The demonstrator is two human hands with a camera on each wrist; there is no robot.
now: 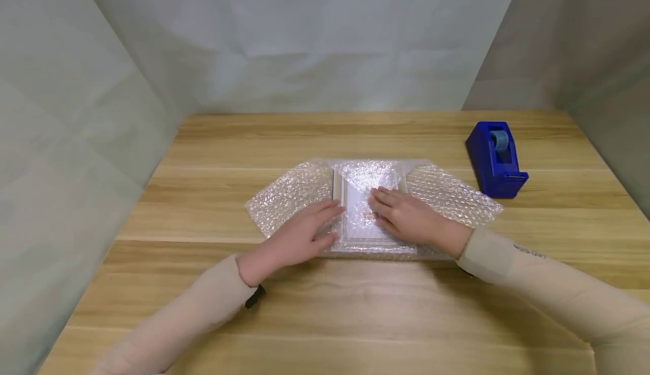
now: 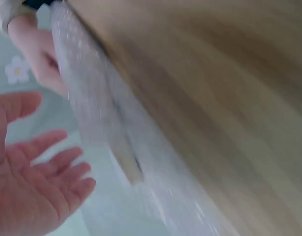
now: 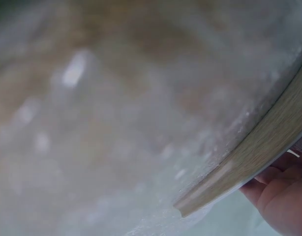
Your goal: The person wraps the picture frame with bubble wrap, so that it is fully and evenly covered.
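Note:
A rectangular picture frame (image 1: 354, 223) lies on the table under clear bubble wrap (image 1: 290, 192), which is folded across its middle. Loose wings of the wrap spread out to either side. My right hand (image 1: 406, 214) rests on the wrapped frame, fingers extended over its centre. At the frame's left edge is my left hand (image 1: 299, 234), its fingers apart and relaxed; the left wrist view shows the left palm (image 2: 38, 187) holding nothing. A wood-coloured side of the frame (image 3: 254, 147) shows in the right wrist view, with the right fingers (image 3: 274, 184) beside it.
A blue tape dispenser (image 1: 490, 166) with a roll of tape (image 1: 500, 140) stands at the back right, just beyond the right wing of wrap. The wooden table (image 1: 325, 313) ends at pale sheeting (image 1: 325, 42) behind and on both sides.

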